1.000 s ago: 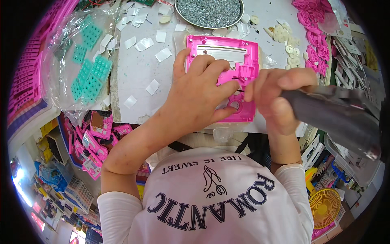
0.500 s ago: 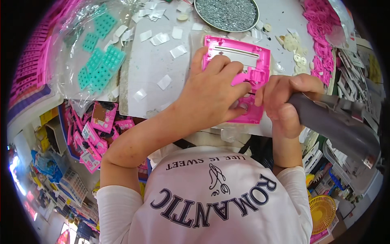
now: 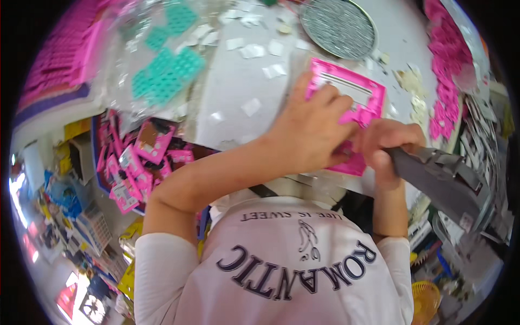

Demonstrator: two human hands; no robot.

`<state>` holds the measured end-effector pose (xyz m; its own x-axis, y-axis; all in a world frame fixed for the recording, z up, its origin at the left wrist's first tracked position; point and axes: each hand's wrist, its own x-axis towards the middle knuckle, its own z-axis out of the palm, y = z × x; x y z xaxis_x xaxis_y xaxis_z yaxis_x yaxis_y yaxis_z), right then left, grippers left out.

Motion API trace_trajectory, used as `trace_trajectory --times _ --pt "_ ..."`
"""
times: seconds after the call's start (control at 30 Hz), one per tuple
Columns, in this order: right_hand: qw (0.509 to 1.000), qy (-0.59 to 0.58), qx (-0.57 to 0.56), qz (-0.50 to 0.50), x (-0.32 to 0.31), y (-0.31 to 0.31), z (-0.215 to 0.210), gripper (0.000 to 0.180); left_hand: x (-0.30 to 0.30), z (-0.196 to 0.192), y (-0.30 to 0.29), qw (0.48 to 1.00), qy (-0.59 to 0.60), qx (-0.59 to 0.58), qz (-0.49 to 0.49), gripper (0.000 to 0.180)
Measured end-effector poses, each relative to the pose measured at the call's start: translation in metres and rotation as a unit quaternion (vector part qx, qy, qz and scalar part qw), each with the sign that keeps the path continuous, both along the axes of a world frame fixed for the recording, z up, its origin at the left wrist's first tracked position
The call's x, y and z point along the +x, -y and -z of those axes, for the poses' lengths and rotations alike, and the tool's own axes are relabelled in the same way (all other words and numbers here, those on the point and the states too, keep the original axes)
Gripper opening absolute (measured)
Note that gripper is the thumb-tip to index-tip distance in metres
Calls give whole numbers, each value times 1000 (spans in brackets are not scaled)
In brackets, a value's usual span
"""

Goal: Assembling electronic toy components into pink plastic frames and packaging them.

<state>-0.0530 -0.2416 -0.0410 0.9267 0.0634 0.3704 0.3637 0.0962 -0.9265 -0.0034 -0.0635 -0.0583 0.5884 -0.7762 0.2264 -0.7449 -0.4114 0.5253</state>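
Observation:
A pink plastic casing (image 3: 378,97) lies face down at the near edge of the white table, with its ribbed inside showing. My left hand (image 3: 317,124) rests over its left side, fingers curled onto it and holding it. My right hand (image 3: 387,141) is closed around the front end of a grey power tool (image 3: 439,181) that looks like an electric screwdriver. Its body slants off to the lower right. Both hands nearly meet over the casing's middle, and the tool's tip is hidden between them.
Beyond the casing stands a round tray (image 3: 351,58) of small silver metal pieces. Small white squares (image 3: 252,51) are scattered to its left. Teal keypads (image 3: 176,70) lie on clear plastic at the left, above a bin of pink assemblies (image 3: 135,168). Pink parts (image 3: 444,103) line the right edge.
The whole view has shifted, so the table and hands appear farther right and slightly lower. Both hands stay at the casing, the right one still gripping the tool.

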Motion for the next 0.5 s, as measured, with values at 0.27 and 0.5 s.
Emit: trace_trajectory --times 0.27,0.5 --pt "997 27 73 1 12 71 -52 53 66 -12 -96 971 24 -153 -180 21" --pt "999 4 41 -4 36 98 -46 55 98 -17 -192 932 41 217 -289 48"
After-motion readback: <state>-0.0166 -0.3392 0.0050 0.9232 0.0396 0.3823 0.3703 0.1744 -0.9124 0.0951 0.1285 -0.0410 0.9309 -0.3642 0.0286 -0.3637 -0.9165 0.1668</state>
